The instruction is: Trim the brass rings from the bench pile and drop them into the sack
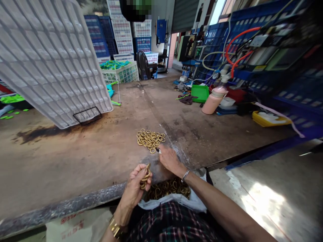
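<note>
In my left hand (138,181) are several brass-coloured rings (144,181), gripped between the thumb and fingers above the table's front edge. My right hand (171,160) is closed at the near right side of a loose pile of brass-coloured rings (149,138) on the tabletop. A small black-and-white tool (158,150) sticks out from its fingertips toward the pile; I cannot make out its kind. Below both hands, against my lap, a white sack (199,198) lies open with many more rings (169,189) inside.
A tall ribbed plastic tray stack (58,60) stands on the worn brown table (101,161) at the left. A pink bottle (213,101), a green tray (200,93) and a yellow tray (270,119) sit at the right. Crates (123,72) stand beyond the table.
</note>
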`<action>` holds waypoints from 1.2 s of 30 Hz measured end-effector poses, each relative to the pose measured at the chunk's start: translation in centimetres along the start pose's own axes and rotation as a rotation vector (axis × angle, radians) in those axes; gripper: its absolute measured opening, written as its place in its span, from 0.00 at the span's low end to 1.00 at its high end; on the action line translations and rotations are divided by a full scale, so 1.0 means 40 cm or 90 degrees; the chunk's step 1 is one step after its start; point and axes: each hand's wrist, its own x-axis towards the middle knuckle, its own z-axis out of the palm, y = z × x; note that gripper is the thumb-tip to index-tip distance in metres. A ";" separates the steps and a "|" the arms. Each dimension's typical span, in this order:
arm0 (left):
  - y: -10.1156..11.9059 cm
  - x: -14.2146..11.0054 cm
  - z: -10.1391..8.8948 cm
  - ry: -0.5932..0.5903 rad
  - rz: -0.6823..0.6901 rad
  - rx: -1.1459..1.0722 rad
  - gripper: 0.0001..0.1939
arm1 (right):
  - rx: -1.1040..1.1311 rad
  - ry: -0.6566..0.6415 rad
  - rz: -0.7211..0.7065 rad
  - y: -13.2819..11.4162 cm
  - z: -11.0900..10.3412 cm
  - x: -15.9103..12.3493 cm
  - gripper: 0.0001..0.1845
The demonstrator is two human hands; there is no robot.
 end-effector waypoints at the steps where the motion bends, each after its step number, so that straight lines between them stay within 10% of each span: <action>1: 0.000 0.003 -0.002 0.001 -0.012 -0.013 0.14 | 0.013 0.021 0.022 0.013 -0.002 0.009 0.13; 12: -0.097 -0.044 0.004 -0.072 -0.204 0.070 0.12 | 0.017 0.012 0.046 0.038 0.012 0.057 0.13; 20: -0.150 -0.053 0.000 0.124 -0.298 -0.071 0.05 | 0.056 0.036 0.034 0.052 0.028 0.009 0.13; 36: -0.200 -0.044 0.073 0.140 -0.153 -0.022 0.07 | 0.643 0.117 0.056 0.058 0.003 -0.176 0.09</action>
